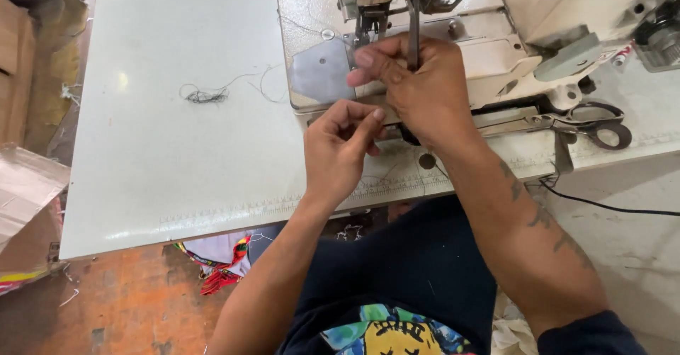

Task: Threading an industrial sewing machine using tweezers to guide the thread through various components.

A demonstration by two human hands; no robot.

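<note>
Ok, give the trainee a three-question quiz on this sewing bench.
1. True or false: the right hand rests on the sewing machine.
2. What lies right of that hand? A scissors, B ruler, C iron.
3. What loose thing lies on the table, left of the machine?

Key: 1 true. 2 A, the scissors. 3 a tangle of thread; the left hand is pinched shut nearby.

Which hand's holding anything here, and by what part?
Right hand grips the sewing machine's dark metal presser-foot bar at its lower end. Left hand is pinched shut; contents cannot be told.
</note>
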